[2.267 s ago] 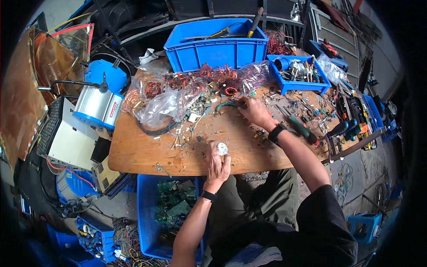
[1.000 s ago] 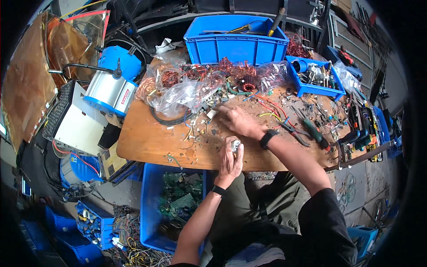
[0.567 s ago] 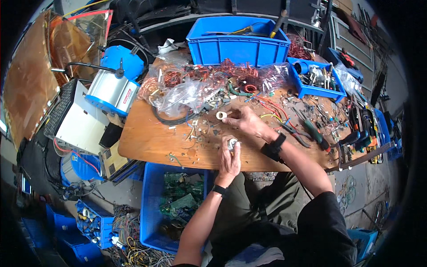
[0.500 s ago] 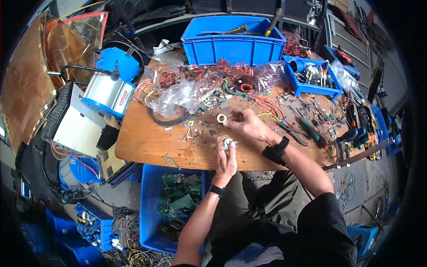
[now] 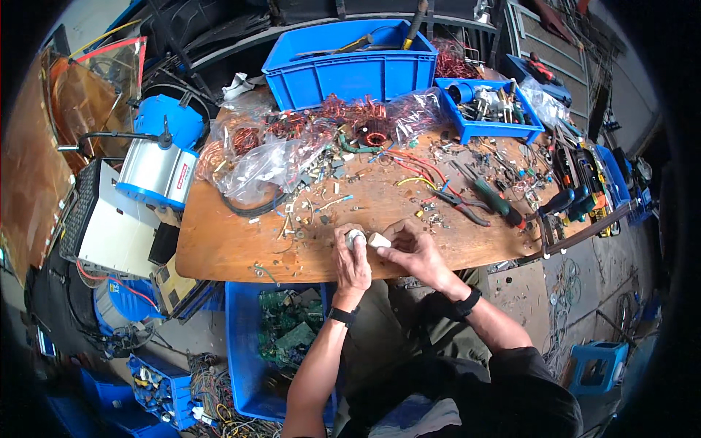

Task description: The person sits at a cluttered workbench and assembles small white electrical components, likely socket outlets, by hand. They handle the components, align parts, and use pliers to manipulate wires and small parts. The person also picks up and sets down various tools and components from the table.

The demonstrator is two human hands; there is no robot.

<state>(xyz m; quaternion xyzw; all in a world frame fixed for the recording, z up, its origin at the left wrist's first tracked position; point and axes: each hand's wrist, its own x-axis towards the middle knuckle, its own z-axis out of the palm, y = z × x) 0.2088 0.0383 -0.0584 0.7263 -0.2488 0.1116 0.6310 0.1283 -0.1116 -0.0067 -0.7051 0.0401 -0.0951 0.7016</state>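
Near the table's front edge, my left hand (image 5: 351,270) is closed on a small whitish round part (image 5: 355,236), partly covered by its fingers. Close beside it, my right hand (image 5: 418,257) pinches a short cream-coloured cylinder (image 5: 378,241) between thumb and fingers. The two pieces almost meet; I cannot tell whether they touch. Both are held just above the wooden table (image 5: 241,248). To the right of my right hand lie pliers (image 5: 463,207) with open handles and a green-handled tool (image 5: 496,201).
A large blue crate (image 5: 350,77) with tools stands at the back, a shallow blue tray (image 5: 500,130) of metal parts to its right. Copper wire coils (image 5: 374,133) and clear plastic bags (image 5: 255,175) lie before them. Below the front edge, a blue bin (image 5: 243,350) holds green circuit boards.
My right hand has come down and in toward my left hand, bringing the cream piece close to the whitish part. The piece now shows its side instead of its ring-shaped end. The view has shifted.
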